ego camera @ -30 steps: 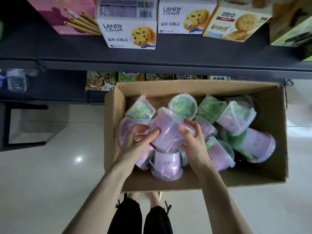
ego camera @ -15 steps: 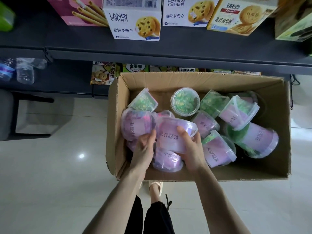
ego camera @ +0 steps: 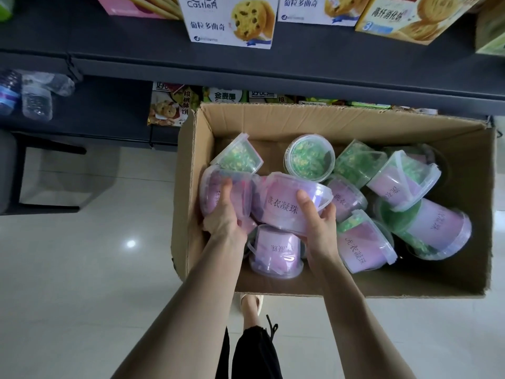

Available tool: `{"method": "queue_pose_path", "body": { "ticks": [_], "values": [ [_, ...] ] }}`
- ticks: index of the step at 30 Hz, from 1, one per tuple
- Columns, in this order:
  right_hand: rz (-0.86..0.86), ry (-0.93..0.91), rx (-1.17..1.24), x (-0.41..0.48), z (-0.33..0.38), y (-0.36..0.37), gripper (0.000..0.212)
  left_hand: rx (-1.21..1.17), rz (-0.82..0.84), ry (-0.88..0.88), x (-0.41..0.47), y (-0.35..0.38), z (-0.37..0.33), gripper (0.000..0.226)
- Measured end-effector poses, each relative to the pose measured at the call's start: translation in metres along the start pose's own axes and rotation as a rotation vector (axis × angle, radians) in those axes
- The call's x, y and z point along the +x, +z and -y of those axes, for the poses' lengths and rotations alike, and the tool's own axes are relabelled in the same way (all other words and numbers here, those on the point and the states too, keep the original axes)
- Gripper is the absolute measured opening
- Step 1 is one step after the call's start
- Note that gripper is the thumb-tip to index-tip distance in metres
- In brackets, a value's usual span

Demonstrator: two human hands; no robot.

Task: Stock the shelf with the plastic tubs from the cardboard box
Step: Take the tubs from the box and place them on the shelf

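**Holding two at once**

The dark shelf is running across twelve o'clock, the cardboard box sitting just below it. Tubs are lying jumbled inside. At the box's nine o'clock, the left grip is curling round a purple tub; the right grip is clasping a labelled tub beside it.

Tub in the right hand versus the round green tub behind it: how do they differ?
The purple-label tub lies tilted on its side; the green tub stands upright, lid up. The right hand grips the purple-label tub; nothing holds the green tub. Both are clear, lidded plastic tubs.
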State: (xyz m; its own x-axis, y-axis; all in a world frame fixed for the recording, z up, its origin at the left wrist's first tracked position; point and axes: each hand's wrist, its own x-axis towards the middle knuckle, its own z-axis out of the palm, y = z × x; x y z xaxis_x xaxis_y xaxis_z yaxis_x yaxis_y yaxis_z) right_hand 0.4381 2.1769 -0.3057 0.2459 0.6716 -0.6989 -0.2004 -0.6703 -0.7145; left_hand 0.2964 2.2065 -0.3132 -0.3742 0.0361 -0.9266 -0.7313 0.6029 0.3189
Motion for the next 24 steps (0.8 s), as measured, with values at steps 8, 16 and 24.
{"method": "queue_pose_path", "body": {
  "ticks": [8, 16, 24],
  "values": [
    [0.084, -0.035, 0.012, -0.055, 0.044, -0.031, 0.088, 0.219, 0.21, 0.311, -0.068, -0.062, 0.016, 0.094],
    [0.273, -0.125, 0.08, -0.167, 0.156, -0.019, 0.087, 0.251, 0.558, 0.66, -0.229, -0.14, -0.072, 0.076],
    [0.607, -0.464, 0.03, -0.283, 0.327, 0.052, 0.109, 0.05, 0.632, 1.096, -0.375, -0.183, -0.194, 0.087]
  ]
}}
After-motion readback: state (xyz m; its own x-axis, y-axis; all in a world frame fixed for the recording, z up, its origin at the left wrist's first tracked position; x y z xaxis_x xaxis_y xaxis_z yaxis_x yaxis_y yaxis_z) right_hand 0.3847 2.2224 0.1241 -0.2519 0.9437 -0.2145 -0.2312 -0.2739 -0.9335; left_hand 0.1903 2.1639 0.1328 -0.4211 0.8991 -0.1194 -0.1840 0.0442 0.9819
